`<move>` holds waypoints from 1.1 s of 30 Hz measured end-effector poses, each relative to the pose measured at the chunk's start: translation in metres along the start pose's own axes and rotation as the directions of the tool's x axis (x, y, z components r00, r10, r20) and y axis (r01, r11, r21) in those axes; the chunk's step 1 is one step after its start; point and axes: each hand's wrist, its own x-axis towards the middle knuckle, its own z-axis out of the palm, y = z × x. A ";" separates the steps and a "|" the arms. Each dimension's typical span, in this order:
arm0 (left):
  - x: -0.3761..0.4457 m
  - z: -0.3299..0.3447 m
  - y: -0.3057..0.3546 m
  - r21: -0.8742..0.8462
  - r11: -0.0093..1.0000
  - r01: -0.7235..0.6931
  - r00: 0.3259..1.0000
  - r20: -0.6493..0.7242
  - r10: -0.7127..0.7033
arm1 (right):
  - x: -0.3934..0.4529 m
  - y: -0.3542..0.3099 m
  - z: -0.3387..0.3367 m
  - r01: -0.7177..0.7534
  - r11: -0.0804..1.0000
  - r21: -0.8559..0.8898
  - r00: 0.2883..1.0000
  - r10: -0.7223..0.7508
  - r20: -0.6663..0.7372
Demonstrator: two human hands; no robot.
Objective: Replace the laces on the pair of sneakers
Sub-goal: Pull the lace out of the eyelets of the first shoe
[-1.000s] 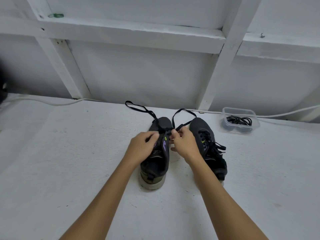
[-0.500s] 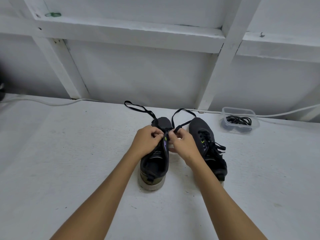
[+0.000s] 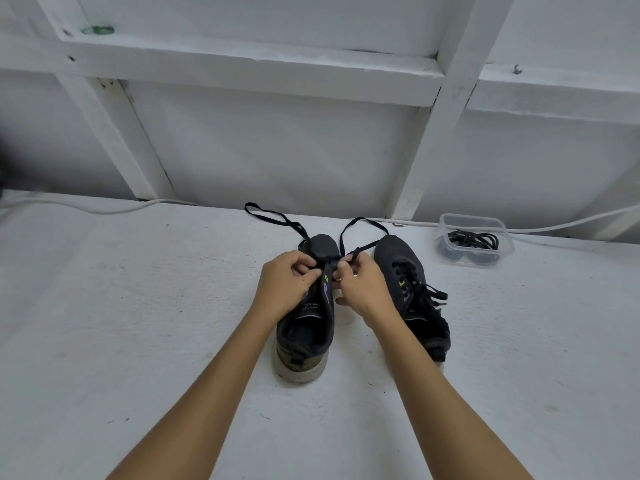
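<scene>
Two dark sneakers stand on the white floor with toes pointing away from me. The left sneaker (image 3: pixel 306 336) has a black lace (image 3: pixel 273 216) threaded near its toe, both ends trailing toward the wall. My left hand (image 3: pixel 287 282) has its fingers curled on the shoe's left eyelet edge and the lace there. My right hand (image 3: pixel 360 282) pinches the lace's other strand just above the tongue. The right sneaker (image 3: pixel 412 282) is fully laced in black and lies beside my right wrist.
A clear plastic box (image 3: pixel 476 239) with black laces inside sits at the back right by the wall. A white cable (image 3: pixel 104 207) runs along the base of the white framed wall (image 3: pixel 311 150). A green band (image 3: pixel 98 29) lies on the upper ledge.
Both hands have moved a little toward the toe of the left sneaker and closed in together over the lace. The sneakers have not shifted.
</scene>
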 end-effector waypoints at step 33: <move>0.003 -0.008 -0.025 0.304 0.928 -0.215 0.964 -0.084 0.251 | -0.037 -0.012 0.001 0.196 0.859 -0.472 0.967 -0.091 0.237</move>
